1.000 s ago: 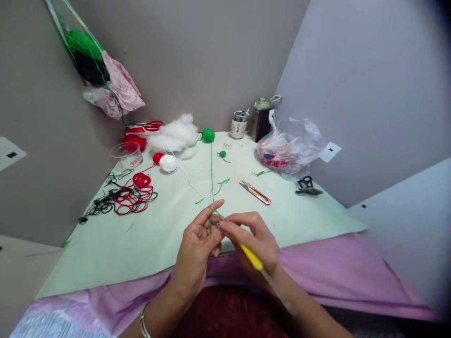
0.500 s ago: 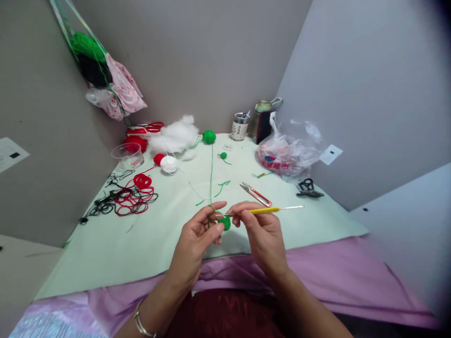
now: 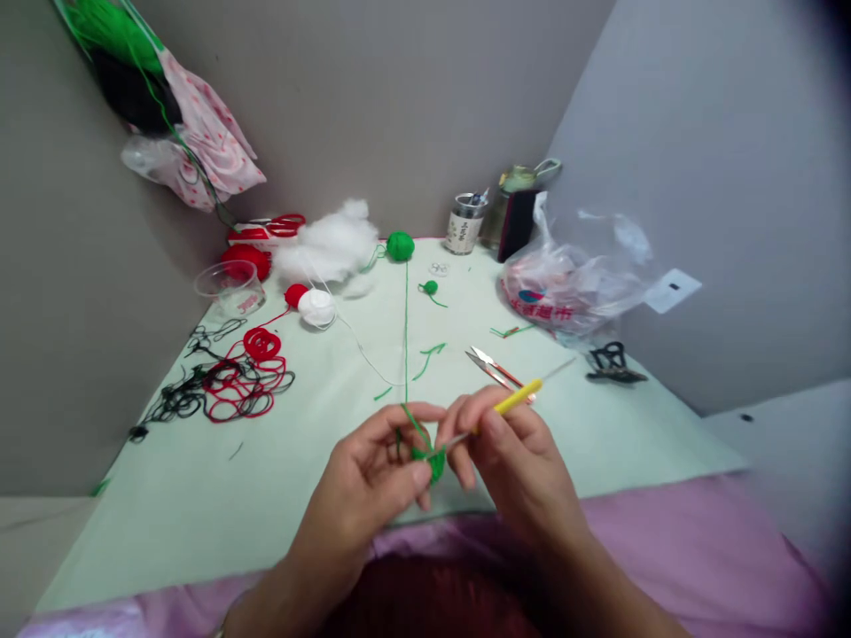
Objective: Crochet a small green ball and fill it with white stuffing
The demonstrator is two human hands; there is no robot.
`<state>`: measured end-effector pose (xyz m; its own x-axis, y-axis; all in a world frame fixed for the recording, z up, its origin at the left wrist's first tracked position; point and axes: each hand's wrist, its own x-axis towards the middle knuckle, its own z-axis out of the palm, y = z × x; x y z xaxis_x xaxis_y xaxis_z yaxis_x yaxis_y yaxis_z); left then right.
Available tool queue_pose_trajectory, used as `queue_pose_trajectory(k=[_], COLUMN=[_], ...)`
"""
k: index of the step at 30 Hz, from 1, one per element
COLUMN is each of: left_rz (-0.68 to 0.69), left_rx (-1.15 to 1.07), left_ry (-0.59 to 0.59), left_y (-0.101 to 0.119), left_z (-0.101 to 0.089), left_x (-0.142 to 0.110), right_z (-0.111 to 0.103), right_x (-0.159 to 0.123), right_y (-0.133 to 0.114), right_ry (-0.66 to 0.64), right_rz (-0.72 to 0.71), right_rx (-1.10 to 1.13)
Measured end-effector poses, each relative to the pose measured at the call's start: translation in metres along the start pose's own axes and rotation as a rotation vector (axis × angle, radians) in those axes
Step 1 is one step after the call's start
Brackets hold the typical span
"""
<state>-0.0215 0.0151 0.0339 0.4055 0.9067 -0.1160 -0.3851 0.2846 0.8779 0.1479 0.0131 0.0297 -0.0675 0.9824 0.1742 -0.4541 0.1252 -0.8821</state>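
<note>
Hands [image 3: 528, 461], curled close, have tilted the yellow hook [image 3: 519, 398].

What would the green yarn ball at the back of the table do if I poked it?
The green yarn ball would probably roll, because it looks round. It might unwind a little too, since its strand runs to the left hand. It's likely soft and light, being wound yarn.

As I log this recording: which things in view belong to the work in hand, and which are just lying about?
In use:
green piece, pinched in the left hand
yellow-handled hook, in the right hand
green yarn ball, its strand running to the left hand

Apparently just lying about:
snips
white fluff
red and black yarn
black claw clip
plastic bag
</note>
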Motion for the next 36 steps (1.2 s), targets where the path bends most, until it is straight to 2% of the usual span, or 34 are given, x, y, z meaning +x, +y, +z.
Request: queue_pose_trajectory(k=[2,6,9,12,14,17,20,22,29,32,36], left_rz=[-0.136,-0.258,-0.179,-0.024,0.076,0.159,0.137,0.133,0.13,0.12,0.122], left_rx=[-0.038,-0.131,-0.119,-0.062,-0.03,-0.055,-0.064,-0.05,0.05,0.091,0.158], left_ry=[0.014,0.043,0.113,0.051,0.028,0.022,0.065,0.069,-0.002,0.004,0.028], left_y=[0.003,0.003,0.008,0.018,0.023,0.019,0.01,0.007,0.013,0.008,0.004], left_z=[-0.004,-0.01,-0.01,-0.005,0.003,0.015,0.018,0.014,0.005,0.01,0.021], left_x=[-0.002,0.0,0.015,0.027,0.021,-0.007,-0.029,-0.03,-0.001,0.008,0.018], right_z=[-0.002,-0.007,-0.005,0.004,0.013,0.024,0.025,0.022,0.002,-0.01,-0.025], right_x=[0.0,-0.003,0.009,0.023,0.02,-0.003,-0.023,-0.024,-0.004,-0.005,-0.008], right_y=[0.003,0.012,0.01,-0.001,-0.008,-0.014,-0.013,-0.011,-0.013,-0.016,-0.026], right_ry=[-0.022,-0.036,0.008,0.023,0.059,0.095,0.05,0.015,-0.046,-0.062,-0.057], right_rz=[0.051,0.13,0.076,-0.049,-0.118,-0.183,-0.129,-0.124,-0.192,-0.212,-0.34], right_rx=[0.031,0.135,0.131,0.077,0.047,0.063,0.052,0.02,-0.055,-0.138,-0.361])
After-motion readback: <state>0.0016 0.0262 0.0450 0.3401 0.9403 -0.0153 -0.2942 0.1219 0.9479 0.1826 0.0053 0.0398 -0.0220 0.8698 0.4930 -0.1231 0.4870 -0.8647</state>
